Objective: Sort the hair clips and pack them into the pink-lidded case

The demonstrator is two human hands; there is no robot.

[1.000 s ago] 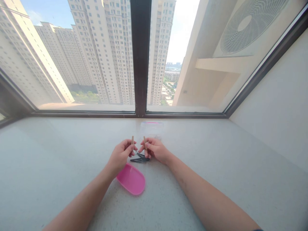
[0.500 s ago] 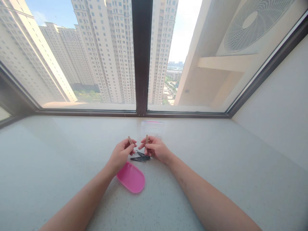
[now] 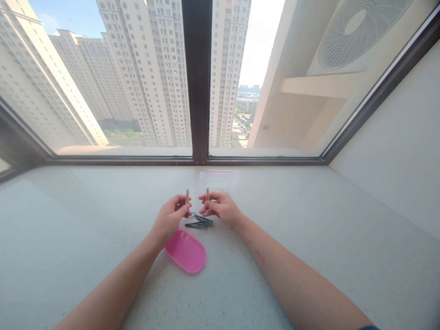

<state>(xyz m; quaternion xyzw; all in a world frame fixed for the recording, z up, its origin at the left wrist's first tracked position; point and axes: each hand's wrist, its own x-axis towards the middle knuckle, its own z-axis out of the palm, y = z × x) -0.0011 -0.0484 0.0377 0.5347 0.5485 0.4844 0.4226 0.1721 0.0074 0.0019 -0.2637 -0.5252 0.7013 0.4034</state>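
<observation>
Between thumb and fingers of my left hand (image 3: 172,214) stands a slim tan clip (image 3: 187,196), narrow like a small clothespin; its lower end is hidden. A similar tan clip (image 3: 207,194) is pinched upright in my right hand (image 3: 220,208). The two hands face each other with a narrow gap between the clips. Just below them, several black snap hair clips (image 3: 198,223) lie in a loose heap on the pale sill. A pink oval tray (image 3: 187,252) rests nearer to me, its upper left edge close under my left wrist.
Behind my right hand lies a clear plastic zip bag (image 3: 216,180) with a pink strip. The speckled sill (image 3: 309,220) runs back to a dark window frame (image 3: 200,91). A white wall (image 3: 392,137) rises at the right.
The clip in my left hand has gone from leaning to nearly upright. My right hand has drawn slightly up and away from the black clips, uncovering more of them. The view has shifted slightly.
</observation>
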